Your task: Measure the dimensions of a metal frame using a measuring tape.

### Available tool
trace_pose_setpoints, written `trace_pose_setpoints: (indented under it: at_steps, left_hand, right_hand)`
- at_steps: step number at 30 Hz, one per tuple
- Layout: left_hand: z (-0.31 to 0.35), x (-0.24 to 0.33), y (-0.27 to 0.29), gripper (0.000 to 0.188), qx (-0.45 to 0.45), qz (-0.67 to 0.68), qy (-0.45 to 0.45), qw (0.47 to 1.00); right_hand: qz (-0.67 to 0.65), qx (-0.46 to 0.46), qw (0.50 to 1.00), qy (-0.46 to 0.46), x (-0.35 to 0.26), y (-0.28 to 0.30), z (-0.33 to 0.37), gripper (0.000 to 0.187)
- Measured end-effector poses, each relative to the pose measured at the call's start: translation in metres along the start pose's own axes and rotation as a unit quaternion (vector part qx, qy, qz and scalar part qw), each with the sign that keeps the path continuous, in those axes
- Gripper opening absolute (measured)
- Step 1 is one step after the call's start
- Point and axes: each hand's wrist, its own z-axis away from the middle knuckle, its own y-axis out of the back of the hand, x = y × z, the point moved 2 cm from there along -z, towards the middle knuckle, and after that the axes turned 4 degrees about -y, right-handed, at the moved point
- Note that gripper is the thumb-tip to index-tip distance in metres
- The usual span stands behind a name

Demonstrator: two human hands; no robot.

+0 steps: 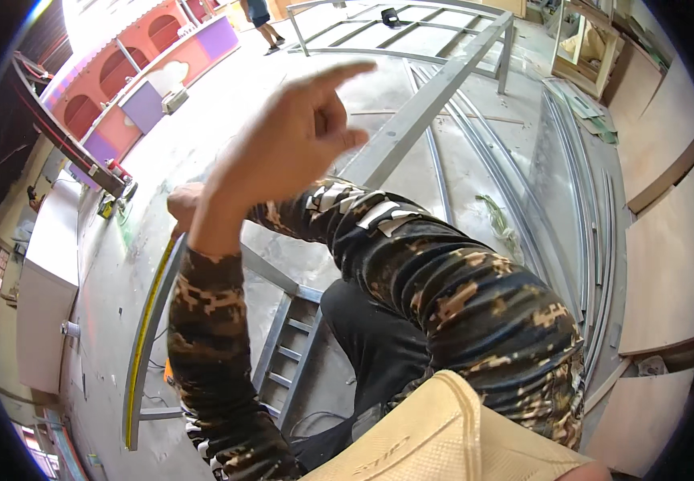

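Observation:
My left hand (283, 140) is raised over the work, index finger stretched out to the right and thumb apart, holding nothing. Its wrist partly covers my right hand (183, 205), whose arm reaches across to the left beneath it. The right fingers look closed at the far end of a yellow tape measure (149, 317); the grip itself is mostly hidden. Laid out along a curved-looking grey metal bar (140, 385), the tape runs back toward me. Beyond my hands, a long grey metal beam (435, 104) extends to the far right.
A ladder-like metal frame (287, 353) lies by my leg. Long metal profiles (483, 144) and a coil of pale cord (497, 220) lie on the floor at right, beside wooden panels (667, 272). A white cabinet (46, 280) is at left. Another person (260, 22) stands far off.

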Motion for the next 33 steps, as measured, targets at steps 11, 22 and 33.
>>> trace_pose_setpoints:
  at_steps: [11,22,33]
  left_hand:
    - [0.139,-0.187,0.100,0.033,0.240,-0.304,0.382,0.839]
    - [0.180,-0.277,0.121,0.042,0.259,-0.225,0.544,0.766]
    - [0.223,-0.319,0.108,0.012,0.436,0.164,0.532,0.707]
  right_hand:
    - [0.024,0.060,0.997,0.039,-0.002,0.005,0.004,0.064]
    - [-0.038,-0.027,0.998,-0.037,-0.012,0.022,0.009,0.060]
    - [-0.069,-0.045,0.992,-0.091,-0.014,0.028,0.025,0.049]
